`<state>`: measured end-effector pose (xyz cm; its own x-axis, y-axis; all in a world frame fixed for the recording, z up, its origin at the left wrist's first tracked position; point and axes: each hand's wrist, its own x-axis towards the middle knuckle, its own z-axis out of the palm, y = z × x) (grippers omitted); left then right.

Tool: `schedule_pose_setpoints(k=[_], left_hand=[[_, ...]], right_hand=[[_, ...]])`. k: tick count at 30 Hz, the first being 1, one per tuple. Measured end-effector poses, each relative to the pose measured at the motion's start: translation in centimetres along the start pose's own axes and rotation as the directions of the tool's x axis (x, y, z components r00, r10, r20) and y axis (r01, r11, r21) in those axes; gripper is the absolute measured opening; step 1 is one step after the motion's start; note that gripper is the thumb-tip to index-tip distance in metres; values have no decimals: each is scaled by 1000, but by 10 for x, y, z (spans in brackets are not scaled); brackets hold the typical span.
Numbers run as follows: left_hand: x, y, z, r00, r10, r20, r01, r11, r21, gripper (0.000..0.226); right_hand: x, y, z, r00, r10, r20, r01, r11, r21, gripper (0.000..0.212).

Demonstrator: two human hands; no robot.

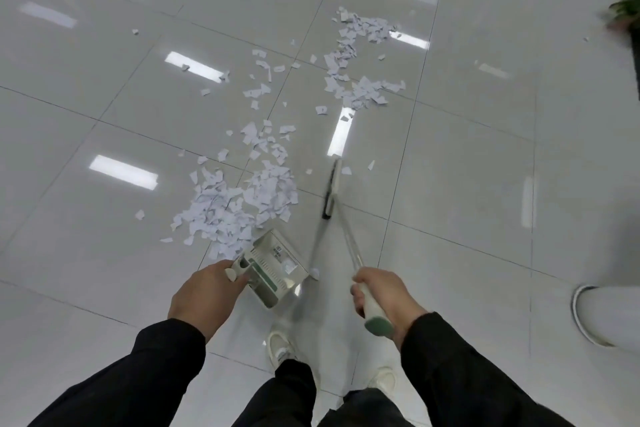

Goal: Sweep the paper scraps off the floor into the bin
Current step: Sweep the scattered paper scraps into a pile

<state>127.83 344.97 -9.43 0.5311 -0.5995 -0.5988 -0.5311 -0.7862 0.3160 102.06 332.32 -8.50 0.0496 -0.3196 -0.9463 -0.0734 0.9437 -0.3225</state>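
Item: floor sweep, paper scraps not yet collected. Landmark: dustpan [273,270].

- Dustpan: pale, upright type with green trim, standing on the tiled floor [485,184] just ahead of the person's shoes. Its mouth looks turned toward the nearest heap, though its exact tilt cannot be told.
- Left hand [202,298]: fingers curled round the dustpan's handle at its near left corner, holding it.
- Right hand [377,295]: to the right of the dustpan, fingers wrapped round the white grip of the broom handle [353,253].
- Broom head [331,189]: beyond and to the right of the dustpan, motion-blurred, long axis running nearly away from the person. Whether the bristles touch the floor cannot be told.
- Paper scraps, near heap [235,208]: dense, touching or just beyond the dustpan's far left edge, on the side away from the broom head.
- Paper scraps, far cluster [360,83]: well beyond the dustpan, strung out ahead of the broom head; loose pieces lie between the two groups.
- Bin [602,315]: possibly the pale round object at the frame's right edge, well to the dustpan's right; uncertain.

Judgement: the near heap sits between broom head and pan mouth only if the broom crosses leftward past it; the left hand is nearer the heap, so the pan may need re-aiming.
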Motion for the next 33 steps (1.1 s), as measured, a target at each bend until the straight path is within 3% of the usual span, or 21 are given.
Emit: schedule_pose_setpoints(k=[9, 16, 26, 33], left_hand=[[30, 52, -9, 999, 34, -11, -35, 999, -13, 24], [47, 96, -10, 999, -5, -46, 2, 997, -72, 22], [92, 190, -15, 964, -239, -120, 223, 966, -130, 12], [84, 201, -3, 870, -466, -162, 405, 862, -305, 26]], right_hand=[[7, -61, -104, 975, -97, -202, 74, 990, -122, 4], [62, -137, -112, 969, -58, -240, 26, 990, -136, 7], [131, -268, 13, 994, 78, 75, -53, 956, -289, 5], [147, -362, 7, 958, 114, 265, -44, 965, -258, 23]])
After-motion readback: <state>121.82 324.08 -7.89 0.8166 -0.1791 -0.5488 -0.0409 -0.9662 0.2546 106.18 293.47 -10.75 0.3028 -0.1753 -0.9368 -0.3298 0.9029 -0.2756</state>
